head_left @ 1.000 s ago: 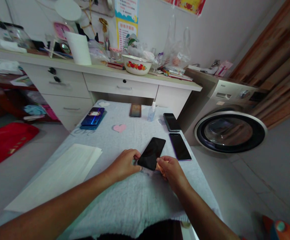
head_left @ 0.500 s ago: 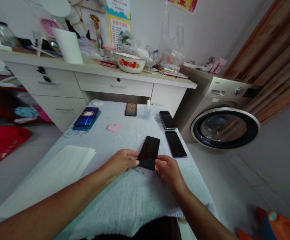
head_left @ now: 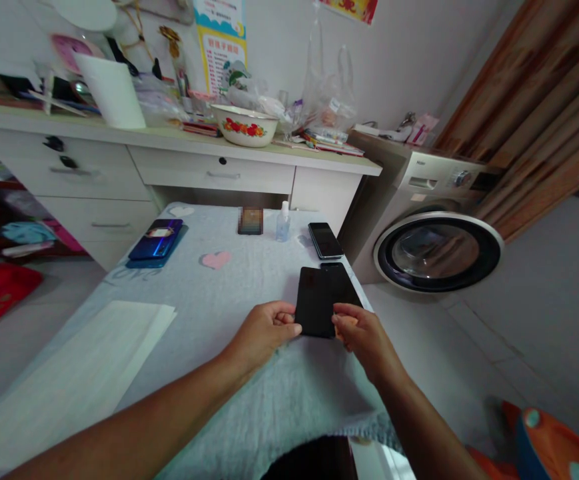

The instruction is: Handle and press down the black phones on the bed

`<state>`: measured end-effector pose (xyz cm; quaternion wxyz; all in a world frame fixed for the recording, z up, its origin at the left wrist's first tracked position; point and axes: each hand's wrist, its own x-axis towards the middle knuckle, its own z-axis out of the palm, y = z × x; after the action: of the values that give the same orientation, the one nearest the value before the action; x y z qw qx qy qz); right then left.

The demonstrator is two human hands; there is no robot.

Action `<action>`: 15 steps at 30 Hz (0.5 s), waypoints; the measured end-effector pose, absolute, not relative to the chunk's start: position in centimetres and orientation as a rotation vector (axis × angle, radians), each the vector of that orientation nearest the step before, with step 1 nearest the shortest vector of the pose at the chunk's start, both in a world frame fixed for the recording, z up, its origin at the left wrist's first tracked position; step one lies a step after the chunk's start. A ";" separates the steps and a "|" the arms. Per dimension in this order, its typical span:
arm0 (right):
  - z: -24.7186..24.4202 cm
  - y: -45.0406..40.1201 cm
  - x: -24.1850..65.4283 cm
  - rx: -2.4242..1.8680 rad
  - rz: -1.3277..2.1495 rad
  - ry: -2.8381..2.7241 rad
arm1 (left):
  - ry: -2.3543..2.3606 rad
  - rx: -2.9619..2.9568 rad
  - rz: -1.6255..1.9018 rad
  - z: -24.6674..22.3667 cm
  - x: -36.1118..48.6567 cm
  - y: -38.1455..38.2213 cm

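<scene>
A black phone [head_left: 314,300] is held near the table's right side, its dark screen facing up. My left hand [head_left: 272,327] pinches its lower left edge, and my right hand [head_left: 362,330] grips its lower right edge. Partly hidden behind it lies another dark phone [head_left: 342,283]. Farther back on the right is a dark-screened phone [head_left: 326,241]. A small clear spray bottle [head_left: 283,223] stands left of that one, beside a brownish phone-sized item [head_left: 250,221]. Blue phones [head_left: 156,241], apparently stacked, lie at the back left.
The cloth-covered table [head_left: 209,287] bears a white sheet [head_left: 74,373] at the left. Behind it stands a cabinet [head_left: 259,176] with a flowered bowl [head_left: 246,125] on top. A washing machine [head_left: 439,213] stands on the right.
Both hands have moved right with the black phone, which now overlaps the phone on the right in view. The camera view has shifted slightly.
</scene>
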<state>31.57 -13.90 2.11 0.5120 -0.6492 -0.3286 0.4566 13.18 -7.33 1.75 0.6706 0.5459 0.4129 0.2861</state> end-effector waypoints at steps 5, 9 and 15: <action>2.7 -13.8 34.8 -1.609 1.090 -0.796 | 0.941 1.205 0.671 1.6 16.5 -7.7; 2.9 -13.3 36.8 -1.700 1.081 -0.776 | 0.934 1.194 0.661 1.1 18.7 -7.7; 2.5 -12.5 39.1 -1.772 1.089 -0.830 | 0.932 1.223 0.714 0.1 20.9 -7.4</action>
<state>39.09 -12.45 2.46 0.4357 -0.7121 -0.3336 0.4378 20.95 -7.38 0.14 0.6618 0.5410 0.4121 0.3155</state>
